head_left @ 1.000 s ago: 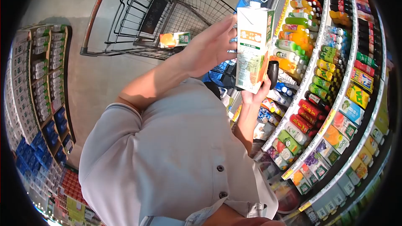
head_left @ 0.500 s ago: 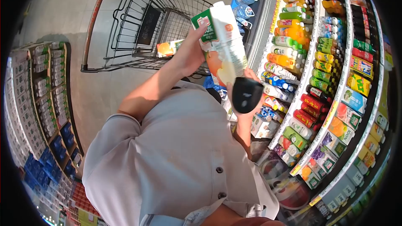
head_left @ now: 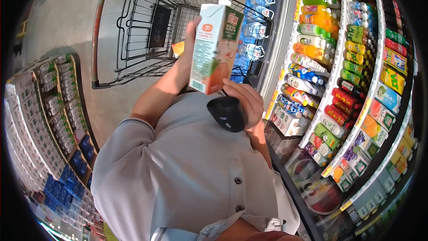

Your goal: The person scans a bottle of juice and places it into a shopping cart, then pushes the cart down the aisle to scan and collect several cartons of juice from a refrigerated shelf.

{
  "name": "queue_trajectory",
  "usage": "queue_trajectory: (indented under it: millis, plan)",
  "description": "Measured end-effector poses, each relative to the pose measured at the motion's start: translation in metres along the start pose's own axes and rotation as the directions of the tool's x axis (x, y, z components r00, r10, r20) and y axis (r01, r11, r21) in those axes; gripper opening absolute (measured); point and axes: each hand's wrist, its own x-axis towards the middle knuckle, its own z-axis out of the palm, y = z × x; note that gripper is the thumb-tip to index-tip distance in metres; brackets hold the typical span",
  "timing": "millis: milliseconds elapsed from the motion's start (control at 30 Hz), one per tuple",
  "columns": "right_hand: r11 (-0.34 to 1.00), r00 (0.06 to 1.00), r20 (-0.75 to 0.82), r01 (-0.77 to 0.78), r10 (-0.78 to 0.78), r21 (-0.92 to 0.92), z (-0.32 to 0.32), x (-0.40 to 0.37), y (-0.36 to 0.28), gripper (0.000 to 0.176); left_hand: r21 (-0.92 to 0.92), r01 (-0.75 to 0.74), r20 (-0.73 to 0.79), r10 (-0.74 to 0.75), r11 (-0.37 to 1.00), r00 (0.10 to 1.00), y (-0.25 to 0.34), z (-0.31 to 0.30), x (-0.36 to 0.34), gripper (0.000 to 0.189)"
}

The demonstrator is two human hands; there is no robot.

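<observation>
So the left hand (head_left: 186,53) is clamped round the side of the juice carton (head_left: 208,53), which is up in front of the chest, near the shopping cart (head_left: 159,27). Right hand (head_left: 252,103) is closed on a black handheld device (head_left: 226,115), fingertips touching the carton low down. Sharing that hand's the weak spot imo: the device could slip or knock the carton, and a tilted carton could slide out.
</observation>
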Motion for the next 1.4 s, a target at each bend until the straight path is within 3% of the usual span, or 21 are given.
queue_trajectory:
  millis: [67, 233, 267, 300, 333, 367, 500, 767, 867, 900, 967, 1000, 1033, 1067, 1100, 1133, 1167, 1233, 1267, 1300, 1400]
  plan:
    - [0.997, 0.997, -0.015, -0.070, 0.070, 0.037, -0.002, -0.001, 0.001, 0.037, -0.136, 0.105, 0.221, -0.073, 0.985, 0.972, 0.002, -0.010, 0.006, 0.094]
    - [0.886, 0.900, -0.007, -0.428, 0.436, 0.176, -0.018, -0.024, -0.001, 0.040, -0.375, 0.318, 0.240, -0.240, 0.871, 0.941, -0.009, -0.024, 0.026, 0.104]
    - [0.929, 0.931, -0.030, -0.359, 0.363, 0.094, -0.027, -0.019, -0.003, 0.041, -0.364, 0.356, 0.324, -0.241, 0.861, 0.915, -0.012, -0.027, 0.037, 0.107]
    - [0.921, 0.923, -0.055, -0.374, 0.381, 0.107, -0.033, -0.018, -0.004, 0.041, -0.353, 0.398, 0.401, -0.247, 0.847, 0.882, -0.015, -0.032, 0.043, 0.110]
    - [0.906, 0.907, -0.053, -0.413, 0.418, 0.092, -0.039, -0.020, -0.007, 0.042, -0.255, 0.372, 0.311, -0.289, 0.893, 0.906, -0.009, -0.013, 0.038, 0.102]
    - [0.885, 0.884, -0.056, -0.459, 0.464, 0.078, -0.041, -0.029, -0.010, 0.042, -0.283, 0.393, 0.427, -0.252, 0.875, 0.868, -0.018, -0.005, 0.042, 0.097]
    - [0.848, 0.834, -0.155, -0.514, 0.529, 0.129, -0.040, -0.062, -0.010, 0.042, -0.238, 0.518, 0.559, -0.320, 0.822, 0.765, -0.034, 0.016, 0.055, 0.097]
    - [0.890, 0.850, -0.265, -0.425, 0.455, 0.163, -0.054, -0.111, -0.032, 0.045, -0.168, 0.550, 0.517, -0.402, 0.818, 0.756, -0.074, 0.076, 0.016, 0.092]
    - [0.903, 0.863, -0.274, -0.385, 0.425, 0.189, -0.068, -0.126, -0.037, 0.047, -0.118, 0.396, 0.258, -0.357, 0.911, 0.898, -0.090, 0.107, -0.009, 0.087]
    - [0.901, 0.869, -0.249, -0.385, 0.427, 0.202, -0.071, -0.133, -0.037, 0.047, -0.099, 0.387, 0.269, -0.350, 0.917, 0.897, -0.096, 0.110, -0.011, 0.087]
    - [0.913, 0.896, -0.211, -0.349, 0.391, 0.211, -0.075, -0.141, -0.040, 0.047, 0.152, 0.224, 0.187, -0.251, 0.963, 0.950, -0.102, 0.101, -0.016, 0.086]
    - [0.891, 0.880, -0.239, -0.330, 0.410, 0.312, -0.075, -0.145, -0.043, 0.043, 0.132, 0.224, 0.330, -0.256, 0.966, 0.909, -0.099, 0.094, -0.014, 0.086]
    - [0.861, 0.867, -0.256, -0.304, 0.427, 0.407, -0.075, -0.149, -0.044, 0.039, -0.015, 0.392, 0.304, -0.370, 0.920, 0.878, -0.089, 0.071, -0.005, 0.109]
    - [0.839, 0.896, -0.147, -0.322, 0.420, 0.438, -0.068, -0.167, -0.031, 0.053, 0.045, 0.366, 0.274, -0.364, 0.929, 0.890, -0.087, 0.081, -0.010, 0.110]
    - [0.860, 0.920, -0.130, -0.285, 0.369, 0.423, -0.067, -0.165, -0.033, 0.053, 0.100, 0.339, 0.242, -0.354, 0.935, 0.903, -0.088, 0.094, -0.018, 0.110]
    - [0.800, 0.870, -0.191, -0.304, 0.454, 0.518, -0.066, -0.162, -0.038, 0.061, 0.137, 0.329, 0.204, -0.351, 0.934, 0.914, -0.090, 0.110, -0.027, 0.105]
    - [0.729, 0.806, -0.237, -0.311, 0.542, 0.610, -0.069, -0.160, -0.043, 0.069, 0.179, 0.188, 0.135, -0.213, 0.966, 0.968, -0.099, 0.126, -0.039, 0.096]
    - [0.763, 0.855, -0.143, -0.354, 0.498, 0.541, -0.078, -0.161, -0.044, 0.082, 0.131, 0.004, 0.103, -0.017, 0.991, 0.995, -0.114, 0.147, -0.049, 0.087]
    - [0.699, 0.849, -0.150, -0.304, 0.507, 0.647, -0.074, -0.164, -0.042, 0.085, 0.327, -0.034, 0.133, -0.011, 0.945, 0.991, -0.116, 0.145, -0.054, 0.080]
    - [0.620, 0.840, -0.152, -0.250, 0.521, 0.744, -0.071, -0.169, -0.038, 0.087, 0.352, -0.060, 0.163, 0.002, 0.934, 0.987, -0.121, 0.148, -0.057, 0.076]
    - [0.677, 0.890, -0.138, -0.221, 0.435, 0.702, -0.066, -0.182, -0.026, 0.085, 0.348, -0.250, 0.184, 0.195, 0.904, 0.963, -0.133, 0.149, -0.058, 0.057]
